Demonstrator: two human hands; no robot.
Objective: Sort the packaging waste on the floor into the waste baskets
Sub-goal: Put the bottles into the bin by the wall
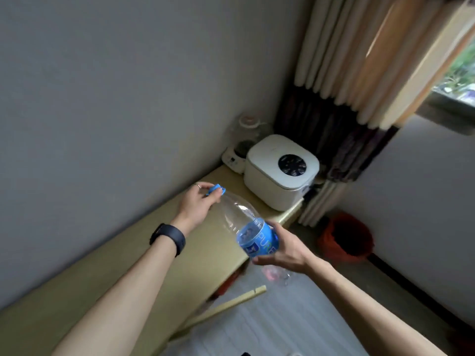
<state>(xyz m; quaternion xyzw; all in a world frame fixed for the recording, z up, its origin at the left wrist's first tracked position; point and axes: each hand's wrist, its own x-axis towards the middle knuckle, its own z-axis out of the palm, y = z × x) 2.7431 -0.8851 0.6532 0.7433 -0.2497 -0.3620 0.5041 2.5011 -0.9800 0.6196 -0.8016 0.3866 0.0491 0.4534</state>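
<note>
Both hands grasping bottle (246,227): left hand (198,204) pinches cap (215,189), right hand (280,249) grips label. Next: uncap, bin (345,237) at 3 o'clock.

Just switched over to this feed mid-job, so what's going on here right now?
A person holds a clear plastic bottle with a blue label in both bare hands. The right hand grips the labelled body, and the left hand pinches the blue screw cap at the neck. The bottle looks empty and is tilted over a pale yellow counter. A red waste basket with a dark liner stands on the floor to the right.
</note>
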